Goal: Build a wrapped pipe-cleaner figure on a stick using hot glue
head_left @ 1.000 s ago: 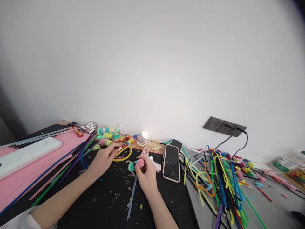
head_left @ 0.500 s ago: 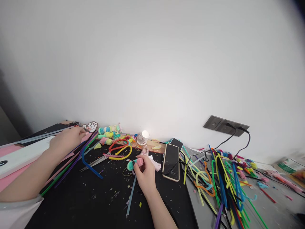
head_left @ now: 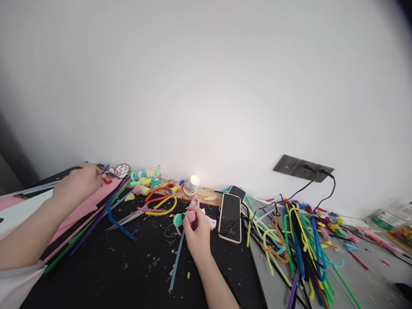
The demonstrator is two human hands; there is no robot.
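My right hand (head_left: 197, 234) is closed around a small coiled pipe-cleaner piece (head_left: 183, 218), teal and pink, on a pale blue stem that runs down over the black mat (head_left: 128, 266). My left hand (head_left: 79, 184) is far out to the left, over the pink sheets, with its fingers pinched on a thin blue pipe cleaner (head_left: 105, 168). Scissors (head_left: 128, 216) with red and yellow loops (head_left: 161, 201) lie between the two hands, touched by neither.
Two phones (head_left: 230, 216) lie right of my right hand. A tangled heap of coloured pipe cleaners (head_left: 299, 244) covers the grey surface at right. Finished coiled pieces (head_left: 146, 176) and a small paper cup (head_left: 192, 185) sit along the wall. Pink sheets (head_left: 80, 208) lie at left.
My left hand left the scissors and yellow loop, swung left over the pink sheets, and now pinches a blue pipe cleaner. My right hand stayed put with the coiled piece.
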